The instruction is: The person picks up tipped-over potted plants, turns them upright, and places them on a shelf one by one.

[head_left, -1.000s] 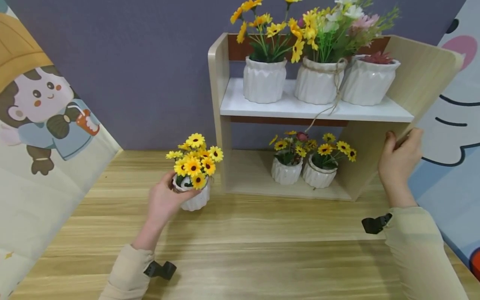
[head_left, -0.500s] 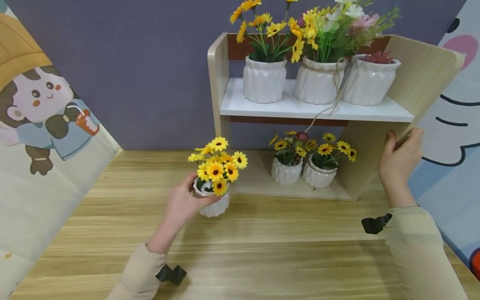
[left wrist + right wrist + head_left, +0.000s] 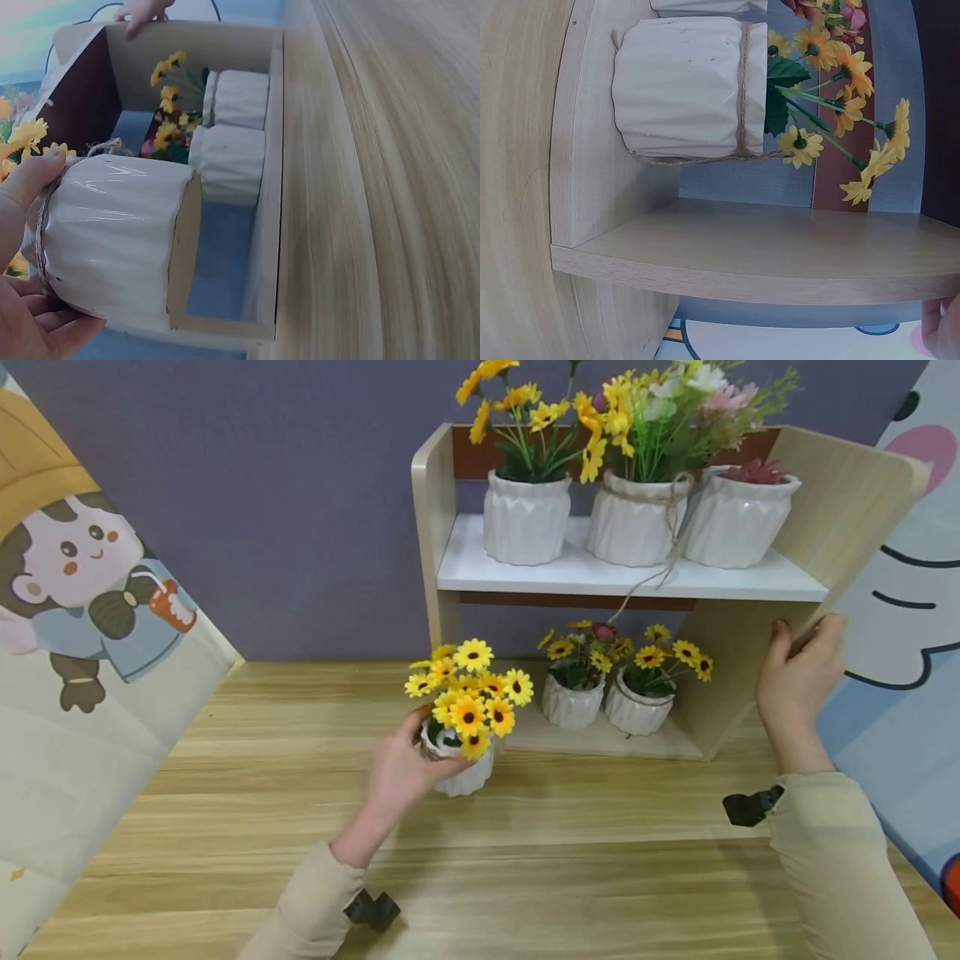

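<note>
My left hand (image 3: 397,772) grips a white ceramic pot (image 3: 468,775) of yellow sunflowers (image 3: 467,714) by its upper part, thumb and fingers around it. The pot is at the left front of the lower compartment of a wooden shelf (image 3: 843,502). In the left wrist view this pot (image 3: 112,232) shows its underside, raised off the surfaces, with twine around its neck. My right hand (image 3: 801,685) holds the front edge of the shelf's right side panel, thumb on the inner side. Only a few fingers (image 3: 937,326) of it show in the right wrist view.
Two smaller flower pots (image 3: 573,702) (image 3: 639,706) stand on the lower board, toward the right. The white upper board (image 3: 540,575) carries three pots (image 3: 527,522) (image 3: 636,525) (image 3: 738,522), with twine hanging over its edge. A wood-grain tabletop (image 3: 570,860) lies in front.
My left hand has carried the sunflower pot rightward, from beside the shelf's left panel to in front of the lower compartment's left part. My right hand has stayed on the side panel.
</note>
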`<action>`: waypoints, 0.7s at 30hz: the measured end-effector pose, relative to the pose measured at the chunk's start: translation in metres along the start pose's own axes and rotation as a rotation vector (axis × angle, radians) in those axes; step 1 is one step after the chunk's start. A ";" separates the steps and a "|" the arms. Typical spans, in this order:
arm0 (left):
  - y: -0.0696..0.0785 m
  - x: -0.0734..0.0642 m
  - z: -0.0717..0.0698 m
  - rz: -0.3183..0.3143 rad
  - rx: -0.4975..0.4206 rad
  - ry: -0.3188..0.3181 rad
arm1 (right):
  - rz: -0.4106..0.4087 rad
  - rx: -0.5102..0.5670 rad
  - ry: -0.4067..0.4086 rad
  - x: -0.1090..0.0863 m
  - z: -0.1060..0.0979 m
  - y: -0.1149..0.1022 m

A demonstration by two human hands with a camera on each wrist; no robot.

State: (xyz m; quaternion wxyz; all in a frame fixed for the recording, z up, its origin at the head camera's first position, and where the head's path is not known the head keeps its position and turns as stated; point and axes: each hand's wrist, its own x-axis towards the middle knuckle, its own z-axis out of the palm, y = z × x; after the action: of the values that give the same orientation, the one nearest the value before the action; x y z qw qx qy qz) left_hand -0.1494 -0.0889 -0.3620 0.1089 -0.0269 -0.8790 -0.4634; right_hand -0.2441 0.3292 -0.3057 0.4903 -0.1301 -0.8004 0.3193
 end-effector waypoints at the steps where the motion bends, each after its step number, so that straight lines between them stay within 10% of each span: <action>1: 0.001 0.000 0.002 0.005 -0.001 0.003 | 0.001 0.001 0.001 0.000 0.000 0.000; 21: 0.009 0.023 0.059 0.052 0.046 0.037 | 0.008 0.002 -0.012 0.000 0.000 0.002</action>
State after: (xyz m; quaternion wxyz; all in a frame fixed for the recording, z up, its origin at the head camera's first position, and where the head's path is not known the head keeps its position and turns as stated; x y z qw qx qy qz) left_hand -0.1802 -0.0364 -0.3822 0.1378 -0.0386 -0.8862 -0.4407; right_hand -0.2441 0.3310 -0.3068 0.4842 -0.1308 -0.8026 0.3230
